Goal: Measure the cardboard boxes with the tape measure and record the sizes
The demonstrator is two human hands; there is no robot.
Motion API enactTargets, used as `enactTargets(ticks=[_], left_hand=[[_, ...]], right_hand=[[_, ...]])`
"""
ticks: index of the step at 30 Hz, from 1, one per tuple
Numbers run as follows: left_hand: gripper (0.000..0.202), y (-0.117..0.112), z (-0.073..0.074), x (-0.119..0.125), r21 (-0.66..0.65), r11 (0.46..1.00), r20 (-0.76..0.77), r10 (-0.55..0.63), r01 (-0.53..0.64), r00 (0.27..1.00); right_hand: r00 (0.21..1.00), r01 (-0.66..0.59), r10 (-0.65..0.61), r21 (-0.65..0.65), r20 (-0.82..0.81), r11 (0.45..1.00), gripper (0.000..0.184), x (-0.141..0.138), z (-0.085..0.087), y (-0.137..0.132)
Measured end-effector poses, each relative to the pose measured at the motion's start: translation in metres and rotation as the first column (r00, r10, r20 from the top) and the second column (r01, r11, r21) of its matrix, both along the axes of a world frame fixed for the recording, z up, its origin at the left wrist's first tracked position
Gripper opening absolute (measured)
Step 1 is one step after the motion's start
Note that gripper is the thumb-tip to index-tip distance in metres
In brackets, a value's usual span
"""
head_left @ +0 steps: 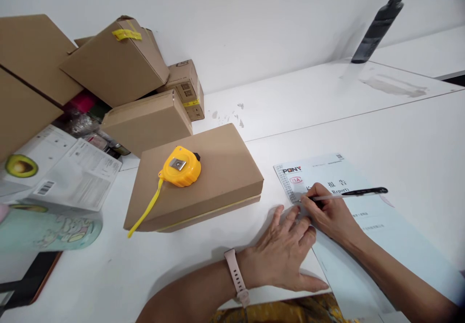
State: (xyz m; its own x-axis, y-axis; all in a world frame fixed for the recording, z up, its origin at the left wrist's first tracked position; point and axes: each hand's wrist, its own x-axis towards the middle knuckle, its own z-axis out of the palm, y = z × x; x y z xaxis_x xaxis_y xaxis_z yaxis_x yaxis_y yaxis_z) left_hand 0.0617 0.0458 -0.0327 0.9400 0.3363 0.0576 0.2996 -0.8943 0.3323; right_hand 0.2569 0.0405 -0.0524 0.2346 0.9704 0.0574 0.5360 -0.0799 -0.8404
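Note:
My right hand (329,211) grips a pen (348,193) with a black cap on its upper end. Its tip meets the left edge of a pale blue printed report (366,216), where small handwriting runs down the margin. My left hand (286,245) lies flat with fingers spread beside that edge, fingertips close to the pen tip. A pink band is around my left wrist. To the left, a closed cardboard box (214,168) lies on the white table, and on it rests a yellow tape measure (181,166) with its strap hanging toward the box's front edge.
Several cardboard boxes (116,66) are piled at the back left against the wall. Below them are a white avocado-print carton (80,168) and a mint green bottle (69,228) lying sideways. A dark bottle (378,30) stands at the back right.

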Motion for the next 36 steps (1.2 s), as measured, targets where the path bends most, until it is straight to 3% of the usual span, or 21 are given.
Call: enactTargets(ticks=[36], left_hand=[[0.085,-0.0005,-0.0027,-0.0003,-0.006,1.0,0.022,0.005,-0.005,1.0]], right_hand=[[0.999,0.028,-0.028,0.018,0.029,0.999,0.021,-0.0026,0.0064,0.0006]])
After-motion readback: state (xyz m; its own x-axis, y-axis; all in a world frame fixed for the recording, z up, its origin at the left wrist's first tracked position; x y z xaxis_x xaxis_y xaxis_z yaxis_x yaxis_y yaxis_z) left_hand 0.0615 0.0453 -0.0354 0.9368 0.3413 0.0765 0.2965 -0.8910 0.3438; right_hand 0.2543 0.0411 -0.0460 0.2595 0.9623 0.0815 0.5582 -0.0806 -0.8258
